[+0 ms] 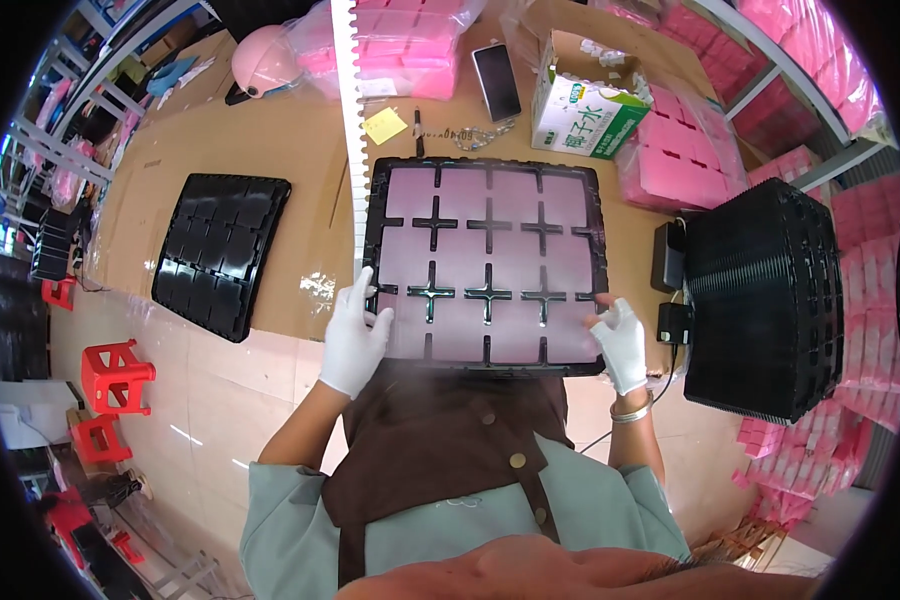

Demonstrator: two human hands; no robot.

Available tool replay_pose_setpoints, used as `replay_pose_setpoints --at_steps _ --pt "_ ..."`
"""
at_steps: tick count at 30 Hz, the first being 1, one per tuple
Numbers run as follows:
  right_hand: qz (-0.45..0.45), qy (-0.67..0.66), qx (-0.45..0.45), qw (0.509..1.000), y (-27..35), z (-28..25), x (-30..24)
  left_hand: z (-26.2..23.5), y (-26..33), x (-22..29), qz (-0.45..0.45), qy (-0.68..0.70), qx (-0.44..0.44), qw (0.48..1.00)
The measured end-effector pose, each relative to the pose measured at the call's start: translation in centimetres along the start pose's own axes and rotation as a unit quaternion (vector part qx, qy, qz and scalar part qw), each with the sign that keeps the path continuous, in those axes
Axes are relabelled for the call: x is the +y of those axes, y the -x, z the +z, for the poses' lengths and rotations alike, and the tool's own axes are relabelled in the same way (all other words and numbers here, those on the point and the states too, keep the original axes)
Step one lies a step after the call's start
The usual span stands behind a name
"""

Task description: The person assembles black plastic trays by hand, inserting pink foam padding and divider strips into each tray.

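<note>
The person's white-gloved left grip (358, 335) meets the left rim of a black compartment tray (488, 367), thumb set apart from the fingers; the right grip (620, 338) curls at the opposite rim. Whether either pinches the plastic cannot be told, since the underside is hidden. The tray lies between the grips on the cardboard-covered worktop (260, 150), pale pink panels (515, 258) showing among its cross-shaped dividers. A white toothed strip (353, 130) runs away beyond the left grip, a second black tray (220, 255) sits well to that grip's left, and a stack of black trays (755, 310) stands right of the right grip. The step in hand appears to be steadying or squaring the tray; shifting it would call for even hold on both rims, kept level.
</note>
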State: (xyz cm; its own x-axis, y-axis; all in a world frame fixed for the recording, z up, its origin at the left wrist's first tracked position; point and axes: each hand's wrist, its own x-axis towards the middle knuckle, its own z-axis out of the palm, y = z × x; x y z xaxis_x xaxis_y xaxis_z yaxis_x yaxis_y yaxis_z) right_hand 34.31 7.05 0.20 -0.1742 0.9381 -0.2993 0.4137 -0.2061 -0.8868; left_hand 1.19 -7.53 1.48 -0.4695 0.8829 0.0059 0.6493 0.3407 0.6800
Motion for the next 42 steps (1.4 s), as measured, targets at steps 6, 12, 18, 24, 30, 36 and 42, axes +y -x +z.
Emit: replay_pose_setpoints --at_steps 6,12,18,24,30,36,42 --pt "-0.265 0.261 0.143 0.917 -5.0 0.6 -2.2 -0.6 -5.8 2.6 0.196 -0.081 -0.007 0.977" --pt "-0.329 0.491 -0.029 0.806 -11.5 8.4 -5.8 7.4 -14.3 3.4 0.303 -0.250 -0.069 0.917" --pt "-0.276 0.547 -0.021 0.790 -13.6 5.3 -5.8 5.1 -14.0 0.6 0.295 -0.270 -0.090 0.912" --pt "-0.294 0.552 0.011 0.780 -13.8 5.8 -6.2 5.6 -16.4 0.1 0.248 -0.313 -0.011 0.917" --pt "-0.358 0.571 -0.039 0.738 -10.1 3.6 -6.0 3.1 -12.4 0.2 0.254 -0.308 -0.032 0.916" --pt "-0.330 0.559 0.015 0.761 -13.6 5.0 -5.5 3.9 -14.4 1.8 0.253 -0.299 -0.040 0.919" --pt "-0.330 0.530 -0.029 0.781 -13.2 3.6 -6.2 4.1 -15.6 0.2 0.234 -0.326 0.007 0.916"
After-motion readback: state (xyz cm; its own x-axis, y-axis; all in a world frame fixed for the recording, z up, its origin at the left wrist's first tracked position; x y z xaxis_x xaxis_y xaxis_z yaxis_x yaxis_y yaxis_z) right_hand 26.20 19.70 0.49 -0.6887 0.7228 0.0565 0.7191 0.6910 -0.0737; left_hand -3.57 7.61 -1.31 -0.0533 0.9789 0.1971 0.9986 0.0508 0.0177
